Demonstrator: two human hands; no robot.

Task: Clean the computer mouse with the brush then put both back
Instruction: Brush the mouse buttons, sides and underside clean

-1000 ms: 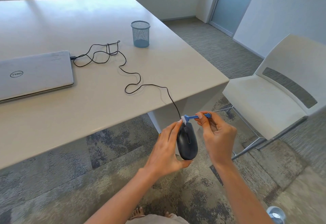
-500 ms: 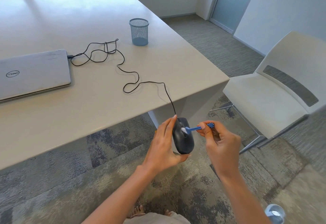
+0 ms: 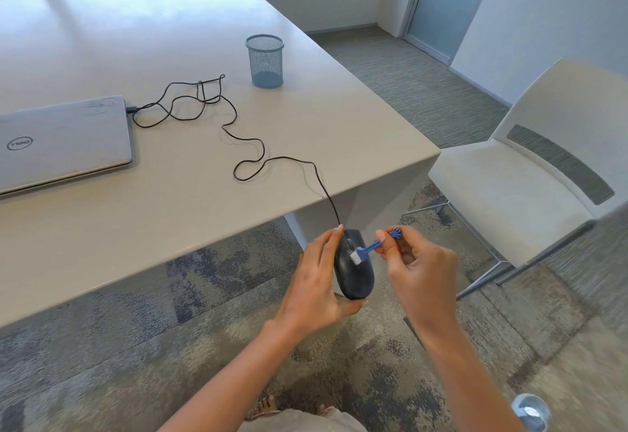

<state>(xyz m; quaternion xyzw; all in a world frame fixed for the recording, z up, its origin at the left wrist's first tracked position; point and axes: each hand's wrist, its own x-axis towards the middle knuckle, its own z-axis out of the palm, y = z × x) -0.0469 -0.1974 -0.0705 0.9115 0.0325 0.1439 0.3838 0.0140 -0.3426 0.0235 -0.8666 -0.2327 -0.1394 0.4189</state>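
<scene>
1. A table [image 3: 190,193] fills the left and centre; a chair [image 3: 530,180] stands just beside its right corner.
2. On the table, a closed laptop [image 3: 61,142] lies at the left edge, and a mesh pen cup [image 3: 265,61] stands farther back, to the right.
3. A cable [image 3: 244,141] runs from the laptop's right side, loops across the table and drops over the near edge to a computer mouse [image 3: 355,268].
4. The mouse is held off the table, in front of its near corner, by the left hand [image 3: 316,285].
5. The right hand [image 3: 418,272], to the right of the mouse, pinches a brush [image 3: 368,250] whose head seems to touch the mouse's top.

A pale table [image 3: 142,214] on mottled grey carpet [image 3: 424,85], a white chair [image 3: 530,173] beside it, perhaps a frosted door [image 3: 445,0] behind.
</scene>
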